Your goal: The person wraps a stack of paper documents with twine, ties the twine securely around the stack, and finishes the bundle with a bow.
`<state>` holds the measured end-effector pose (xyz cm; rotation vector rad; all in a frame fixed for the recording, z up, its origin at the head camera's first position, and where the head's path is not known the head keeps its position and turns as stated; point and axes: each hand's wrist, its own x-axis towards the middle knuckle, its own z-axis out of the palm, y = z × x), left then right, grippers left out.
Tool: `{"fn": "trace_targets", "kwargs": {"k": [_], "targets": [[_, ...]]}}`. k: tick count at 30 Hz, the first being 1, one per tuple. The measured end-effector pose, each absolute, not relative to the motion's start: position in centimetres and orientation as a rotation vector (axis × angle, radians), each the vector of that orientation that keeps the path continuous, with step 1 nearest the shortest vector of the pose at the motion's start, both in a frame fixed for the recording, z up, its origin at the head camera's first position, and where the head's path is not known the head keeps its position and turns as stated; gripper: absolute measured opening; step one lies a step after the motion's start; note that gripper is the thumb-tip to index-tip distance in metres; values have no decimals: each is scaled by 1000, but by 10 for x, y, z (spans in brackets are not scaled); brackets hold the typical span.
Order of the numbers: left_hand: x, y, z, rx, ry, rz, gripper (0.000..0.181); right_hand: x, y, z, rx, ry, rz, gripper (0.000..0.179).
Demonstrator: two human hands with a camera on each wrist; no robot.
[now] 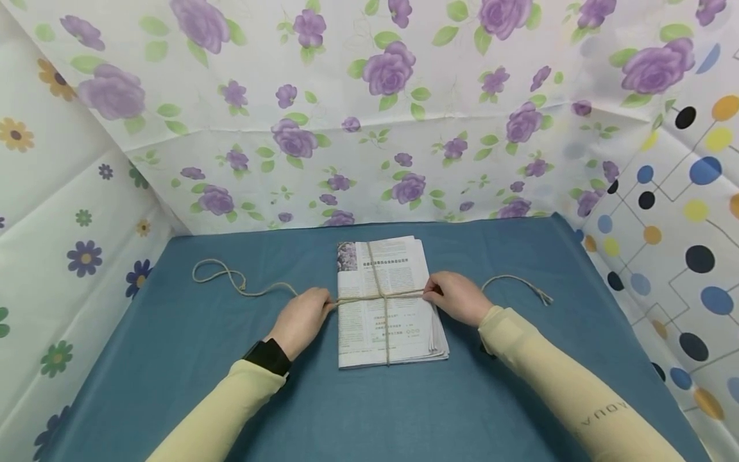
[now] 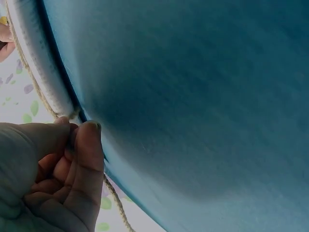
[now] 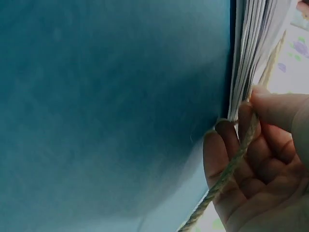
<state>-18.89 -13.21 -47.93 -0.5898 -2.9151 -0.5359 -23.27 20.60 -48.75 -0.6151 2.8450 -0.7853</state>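
A stack of folded newspapers [image 1: 360, 333] lies on the blue cloth. Twine [image 1: 385, 327] runs down its length and crosses over a crosswise strand near the middle. At the stack's left edge my left hand [image 1: 303, 317] pinches the twine between thumb and fingers. My right hand [image 1: 458, 296] pinches the other side of the crosswise strand at the right edge. In the right wrist view, the twine [image 3: 227, 176] passes from the fingertips across the fingers, close beside the layered newspaper edges [image 3: 246, 53]. The left wrist view shows twine [image 2: 116, 198] trailing below the left hand.
A long loose twine end [image 1: 228, 273] curls on the cloth at left; a shorter frayed end [image 1: 539, 295] lies at right. Blue cloth [image 1: 369, 410] covers the table. Patterned sheets enclose it: purple-flowered at the back [image 1: 346, 154], flowered at left [image 1: 52, 269], dotted at right [image 1: 681, 212].
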Motion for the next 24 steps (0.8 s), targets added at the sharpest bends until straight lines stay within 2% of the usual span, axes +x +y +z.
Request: {"fn": "trace_targets", "kwargs": {"k": [14,20,24], "targets": [[-191,-140,-477,-536,-2995,-664,9,-239,205,-493,-451,2740,-939,10],[-187,-141,-477,-515,-2995,-731,9,-236,203,-497,-554,2785,-933,9],[-184,-144,-477,-483,-3013,-821,17,-233,201,-496,-602,2810,-901,10]]}}
